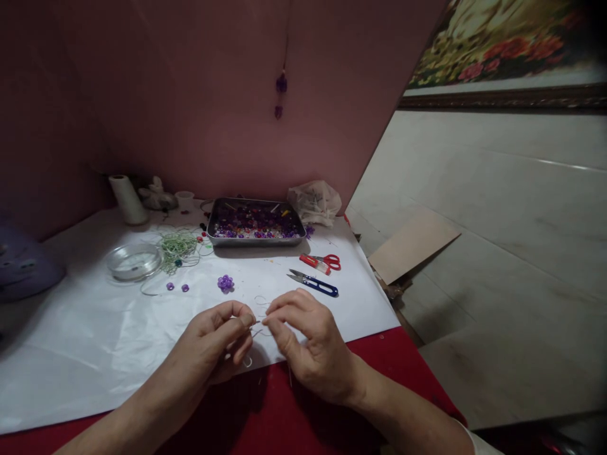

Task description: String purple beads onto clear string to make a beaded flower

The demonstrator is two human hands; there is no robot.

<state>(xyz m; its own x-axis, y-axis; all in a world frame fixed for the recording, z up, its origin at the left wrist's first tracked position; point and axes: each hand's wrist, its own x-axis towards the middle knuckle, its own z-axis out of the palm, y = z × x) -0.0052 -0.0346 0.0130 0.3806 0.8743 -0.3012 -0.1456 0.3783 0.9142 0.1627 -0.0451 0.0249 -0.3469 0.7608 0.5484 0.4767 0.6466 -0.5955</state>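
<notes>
My left hand (220, 335) is closed in a pinch on a thin cord, near the front edge of the white sheet. Facing it, my right hand (310, 341) pinches the same fine cord (262, 300), which loops up between the two hands. The fingertips are close together but apart. Beyond my left hand a purple bead flower (226, 284) lies on the sheet, with two loose purple beads (184, 288) to its left. Blue thread snips (313, 283) and red-handled scissors (329, 260) rest beyond my right hand.
A metal tray (256, 241) of mixed beads stands at the back beside a plastic bag (315, 201). Tangled green cord (177, 248), a clear spool (133, 261) and a white roll (128, 199) are at left. Purple beads (281, 83) hang by the pink wall.
</notes>
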